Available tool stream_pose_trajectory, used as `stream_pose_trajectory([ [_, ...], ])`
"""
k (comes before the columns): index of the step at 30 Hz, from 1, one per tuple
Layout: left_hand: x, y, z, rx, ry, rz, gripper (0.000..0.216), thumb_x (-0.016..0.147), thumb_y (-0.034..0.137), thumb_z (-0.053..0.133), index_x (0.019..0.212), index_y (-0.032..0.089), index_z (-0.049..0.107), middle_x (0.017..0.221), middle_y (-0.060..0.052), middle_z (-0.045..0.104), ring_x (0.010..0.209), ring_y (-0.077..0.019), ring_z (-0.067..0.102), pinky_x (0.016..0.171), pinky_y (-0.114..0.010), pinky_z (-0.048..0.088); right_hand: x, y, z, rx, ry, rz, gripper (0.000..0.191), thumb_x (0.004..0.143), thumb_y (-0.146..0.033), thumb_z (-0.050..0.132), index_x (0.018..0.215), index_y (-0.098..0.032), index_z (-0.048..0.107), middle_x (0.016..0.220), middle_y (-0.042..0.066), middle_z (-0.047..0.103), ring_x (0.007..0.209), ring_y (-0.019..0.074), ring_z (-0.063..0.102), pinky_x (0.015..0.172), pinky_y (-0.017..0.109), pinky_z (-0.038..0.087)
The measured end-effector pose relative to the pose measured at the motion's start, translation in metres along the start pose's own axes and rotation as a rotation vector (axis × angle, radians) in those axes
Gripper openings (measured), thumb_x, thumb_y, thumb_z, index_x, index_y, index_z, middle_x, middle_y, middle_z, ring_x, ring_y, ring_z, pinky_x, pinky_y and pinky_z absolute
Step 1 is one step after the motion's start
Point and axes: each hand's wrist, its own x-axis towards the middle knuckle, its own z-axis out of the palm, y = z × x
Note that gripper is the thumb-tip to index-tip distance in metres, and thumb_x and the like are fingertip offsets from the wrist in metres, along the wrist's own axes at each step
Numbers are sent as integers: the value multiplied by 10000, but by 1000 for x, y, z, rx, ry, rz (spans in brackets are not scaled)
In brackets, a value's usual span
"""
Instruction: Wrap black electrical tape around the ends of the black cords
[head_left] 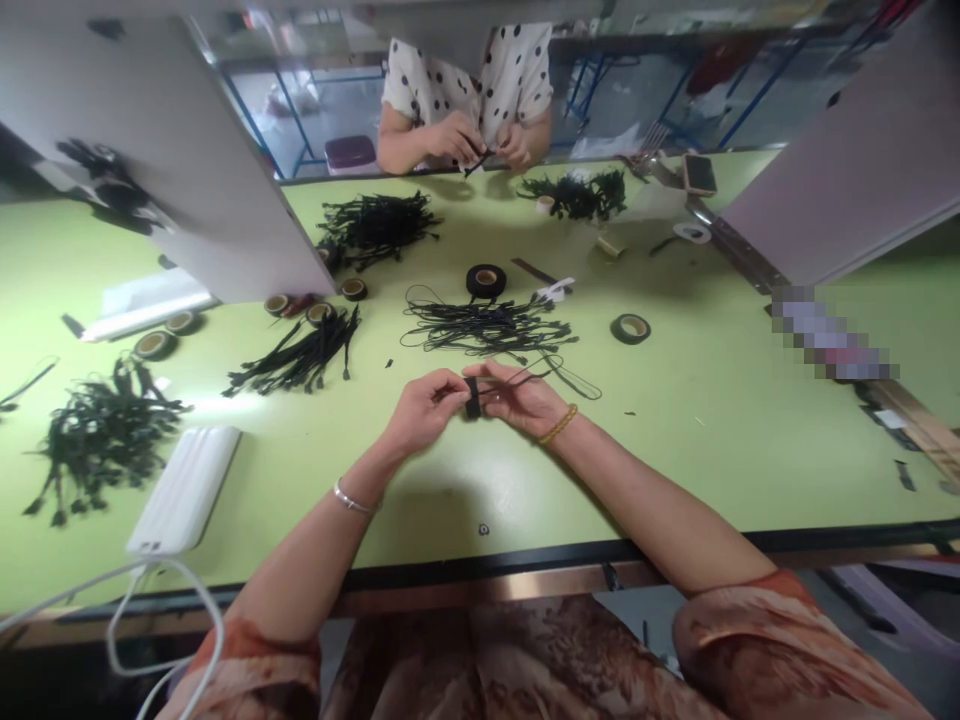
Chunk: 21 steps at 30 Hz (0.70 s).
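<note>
My left hand is closed, its thumb and forefinger pinching at a roll of black tape seen edge-on between my hands. My right hand curls around the other side, with a thin black cable running through its fingers and looping out to the right. Where the cable's near end meets the tape, my fingers partly hide it. Just beyond my hands lies a pile of thin black cables.
More tape rolls lie on the green table. Bundles of black cables and a white power bank are at left. Opposite, a person in a dotted top handles a small dark piece between upright panels.
</note>
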Motion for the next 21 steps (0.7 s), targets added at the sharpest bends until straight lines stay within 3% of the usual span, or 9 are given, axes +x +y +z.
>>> stream_pose_trajectory([
  [4,-2,5,-1,134,-29,96,112,831,241,574,775,173,645,748,-10,668,688,-122,578,710,-257,476,-1,2,0,3,-30,-94,307,639,-265,845,890,-135,724,680,20,691,527,88,588,417,168,422],
  [9,-5,5,6,298,-108,138,129,832,210,541,749,173,631,743,-11,652,689,-127,563,706,-260,453,0,6,2,12,47,-206,366,530,-160,843,865,-171,695,656,-11,714,520,113,619,500,219,470],
  [17,-4,-4,16,16,79,-209,150,796,325,605,813,177,583,621,35,564,562,-110,495,552,-231,395,-7,-12,-2,-21,-51,-309,399,595,-156,787,967,-213,654,793,-19,743,702,144,687,755,313,534],
  [21,-2,-9,16,39,13,-220,144,811,320,564,776,182,580,592,47,507,542,-105,438,552,-234,370,-7,-14,-6,-56,-61,-262,442,573,-184,806,983,-218,645,818,-19,736,710,149,681,781,338,540],
])
